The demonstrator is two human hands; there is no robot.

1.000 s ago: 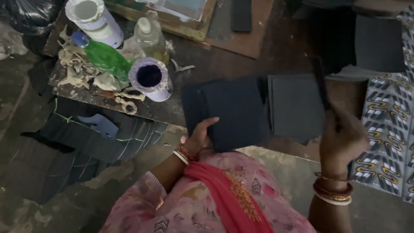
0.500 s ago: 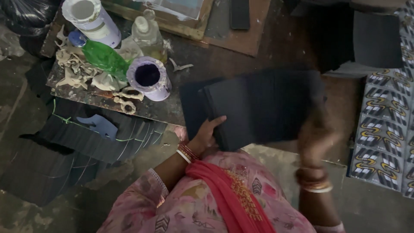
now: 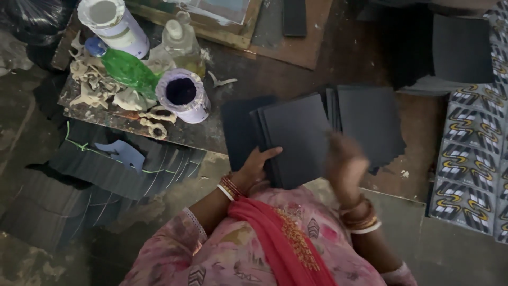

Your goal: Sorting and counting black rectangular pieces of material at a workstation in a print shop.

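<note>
My left hand (image 3: 257, 165) grips the lower left edge of a stack of dark grey square sheets (image 3: 296, 137), held tilted above my lap. My right hand (image 3: 344, 165) is blurred by motion just beside the stack's lower right edge; whether it holds a sheet is unclear. Behind the held stack, a second pile of the same dark sheets (image 3: 373, 127) lies on the floor. Both wrists carry bangles, and a pink garment with a red scarf fills the bottom of the view.
A low board at upper left carries a white pot of dark paste (image 3: 182, 95), a green bottle (image 3: 129, 71), a clear bottle (image 3: 182, 39) and a white jar (image 3: 114, 24). Fanned dark strips (image 3: 121, 164) lie at left. Patterned printed sheets (image 3: 471, 159) lie at right.
My right hand, raised at the right with a dark sheet a second ago, has come down and left to the held stack. The left hand has kept its grip.
</note>
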